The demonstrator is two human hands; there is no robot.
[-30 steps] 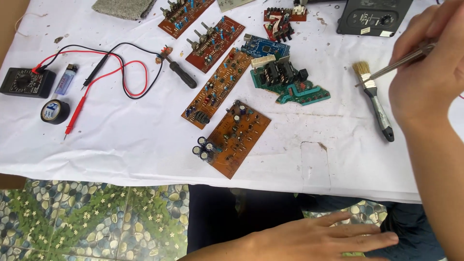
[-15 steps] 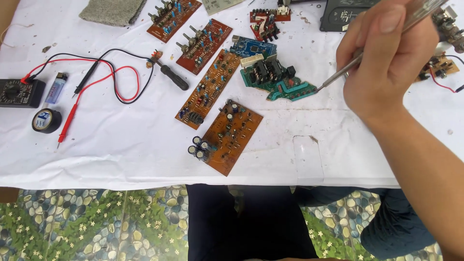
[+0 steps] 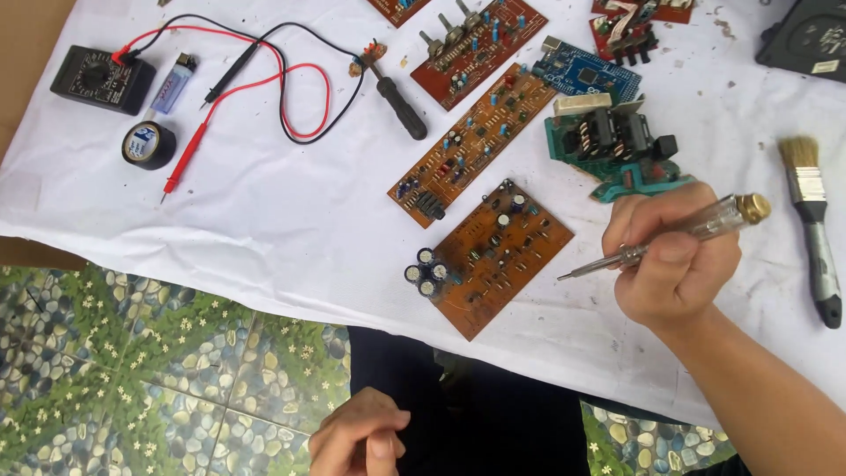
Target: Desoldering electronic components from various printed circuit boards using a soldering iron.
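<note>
I count two hands in view: my right hand [image 3: 674, 264] and my left hand [image 3: 357, 436]. There is one clear-handled screwdriver [image 3: 670, 238] and one black-handled screwdriver [image 3: 401, 101]. I see three orange-brown circuit boards whole or nearly so [image 3: 502, 256] [image 3: 471, 141] [image 3: 480, 40], one blue board [image 3: 586, 70], one green board [image 3: 608, 145], and bits of more red boards cut off at the top edge, too partial to number. One multimeter [image 3: 97, 78], one lighter [image 3: 172, 84], one tape roll [image 3: 148, 145], one paintbrush [image 3: 811, 225].

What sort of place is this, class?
Probably a makeshift electronics repair spot: circuit boards spread on a white cloth, a multimeter with leads, and a screwdriver in the right hand.
</note>
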